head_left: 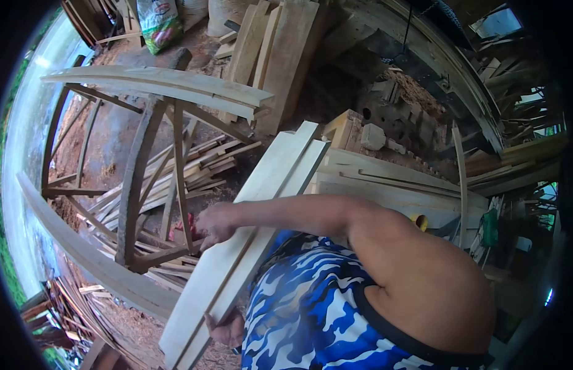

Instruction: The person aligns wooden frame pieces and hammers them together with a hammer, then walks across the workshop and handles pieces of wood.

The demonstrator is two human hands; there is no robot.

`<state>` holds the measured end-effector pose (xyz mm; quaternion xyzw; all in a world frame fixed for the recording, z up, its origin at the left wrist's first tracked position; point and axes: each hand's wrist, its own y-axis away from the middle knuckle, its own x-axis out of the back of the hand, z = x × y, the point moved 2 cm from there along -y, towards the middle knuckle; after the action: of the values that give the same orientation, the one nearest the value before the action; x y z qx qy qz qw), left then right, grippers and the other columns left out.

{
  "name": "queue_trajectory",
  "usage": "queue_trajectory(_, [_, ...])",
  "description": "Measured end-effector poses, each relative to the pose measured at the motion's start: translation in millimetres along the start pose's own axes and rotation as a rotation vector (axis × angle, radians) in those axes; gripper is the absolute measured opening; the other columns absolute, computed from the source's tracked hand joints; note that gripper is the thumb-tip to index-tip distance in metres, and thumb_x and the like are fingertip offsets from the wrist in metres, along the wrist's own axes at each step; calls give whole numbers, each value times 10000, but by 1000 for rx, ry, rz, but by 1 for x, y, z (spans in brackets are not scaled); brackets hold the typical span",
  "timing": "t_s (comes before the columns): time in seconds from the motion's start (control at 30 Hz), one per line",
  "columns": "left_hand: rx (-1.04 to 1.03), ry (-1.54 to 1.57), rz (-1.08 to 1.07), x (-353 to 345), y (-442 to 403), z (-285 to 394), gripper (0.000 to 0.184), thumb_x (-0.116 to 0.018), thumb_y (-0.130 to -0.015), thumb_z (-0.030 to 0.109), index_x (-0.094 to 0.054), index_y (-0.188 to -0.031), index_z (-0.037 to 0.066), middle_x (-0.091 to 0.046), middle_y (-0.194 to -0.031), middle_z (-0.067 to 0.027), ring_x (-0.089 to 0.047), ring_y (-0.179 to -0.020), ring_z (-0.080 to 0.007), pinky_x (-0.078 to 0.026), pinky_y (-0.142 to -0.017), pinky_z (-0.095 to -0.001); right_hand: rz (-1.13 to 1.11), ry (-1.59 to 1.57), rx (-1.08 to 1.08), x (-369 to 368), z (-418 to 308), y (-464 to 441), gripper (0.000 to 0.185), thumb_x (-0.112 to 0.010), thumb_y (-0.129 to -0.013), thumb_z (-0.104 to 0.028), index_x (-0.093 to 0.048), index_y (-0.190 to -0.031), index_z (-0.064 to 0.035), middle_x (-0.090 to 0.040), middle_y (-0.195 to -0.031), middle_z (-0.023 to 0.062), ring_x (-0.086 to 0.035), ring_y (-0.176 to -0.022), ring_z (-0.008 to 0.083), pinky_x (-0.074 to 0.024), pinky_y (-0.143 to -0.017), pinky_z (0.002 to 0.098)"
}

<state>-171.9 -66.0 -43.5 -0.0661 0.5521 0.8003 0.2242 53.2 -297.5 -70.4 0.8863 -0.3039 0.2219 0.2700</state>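
My left grip point(229, 331) is pinching the near edge of the pale grooved board point(221, 265); my right grip point(216, 224) is at the far edge, whether closed I cannot tell. The board slants beside the blue camouflage shirt point(311, 302), near a dark wooden stand point(136, 185) and thin strips point(213, 161).

A white sack point(152, 24) standing on the workshop floor point(116, 139) bears a printed emblem point(166, 8) near its upper edge and coloured artwork point(163, 41) toward its bottom; the lettering is too small and blurred to read. No words, brands, numbers or signs are legible.
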Motion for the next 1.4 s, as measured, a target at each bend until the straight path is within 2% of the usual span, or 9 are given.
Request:
queue_trajectory(0.13, [202, -251, -124, 36, 2, -1, 552, -666, -812, 239, -500, -1282, 1, -559, -1255, -205, -514, -1194, -346, -379, -1058, -527, 402, -624, 66, 45, 54, 112, 243, -736, -796, -175, -673, -968, -15, -678, -922, 106, -653, -847, 215, -505, -804, 316])
queue_trajectory(0.27, [162, -163, 6, 50, 9, -14, 617, -632, -825, 249, -420, -1342, -12, -478, -1336, -254, -465, -1233, -407, -364, -1060, -569, 725, -1805, 462, 64, 157, 258, 260, -599, -895, -311, -641, -900, -54, -528, -704, -2, -473, -644, 112, -404, -628, 291])
queue_trajectory(0.33, [143, -241, -58, 42, 17, -18, 639, -598, -834, 269, -384, -1379, 12, -464, -1354, -250, -436, -1265, -420, -340, -1070, -601, 1196, -1834, 224, 44, 218, 288, 274, -585, -893, -323, -588, -805, -63, -511, -672, 12, -461, -628, 126, -386, -601, 283])
queue_trajectory(0.43, [181, -59, -90, 35, 24, -29, 647, -584, -832, 266, -370, -1394, 27, -458, -1363, -246, -420, -1282, -421, -301, -1096, -606, 1755, -1840, -691, -48, 286, 261, 287, -478, -881, -314, -577, -797, -58, -606, -740, 53, -595, -722, 219, -511, -685, 352])
queue_trajectory(0.47, [193, -13, -21, 30, 29, -30, 645, -581, -825, 255, -373, -1393, 30, -459, -1367, -242, -420, -1282, -422, -283, -1102, -613, 1564, -1938, -608, -101, 335, 252, 500, -451, -919, -558, -585, -1067, -100, -642, -960, 86, -627, -887, 227, -549, -757, 392])
queue_trajectory(0.53, [170, -46, -19, 27, 33, -30, 630, -595, -822, 243, -395, -1380, 30, -466, -1365, -231, -424, -1283, -411, -295, -1095, -609, 1271, -2043, -134, -119, 321, 204, 564, -400, -936, -584, -548, -1195, -105, -619, -1129, 100, -619, -1018, 236, -529, -886, 420])
queue_trajectory(0.73, [237, -11, 113, 22, 32, -23, 547, -624, -824, 187, -456, -1315, 15, -497, -1333, -217, -456, -1262, -379, -335, -1083, -574, 1256, -1800, -194, -56, 256, 148, 603, -360, -941, -613, -521, -1248, -120, -603, -1158, 85, -604, -1062, 236, -503, -946, 414])
queue_trajectory(0.93, [132, -4, 137, 10, 14, -7, 505, -594, -848, 166, -461, -1290, -38, -530, -1303, -214, -495, -1232, -377, -381, -1077, -514, 1054, -1945, 197, 13, 245, 107, 477, -361, -969, -523, -554, -1082, -103, -626, -975, 92, -639, -896, 232, -539, -846, 395])
queue_trajectory(1.4, [148, -94, 112, -5, -52, -7, 441, -640, -840, 191, -535, -1225, 3, -589, -1250, -149, -541, -1197, -322, -415, -1055, -468, 1289, -1899, 117, 57, 253, 62, 450, -387, -960, -486, -580, -1056, -92, -640, -881, 90, -653, -768, 230, -574, -704, 384])
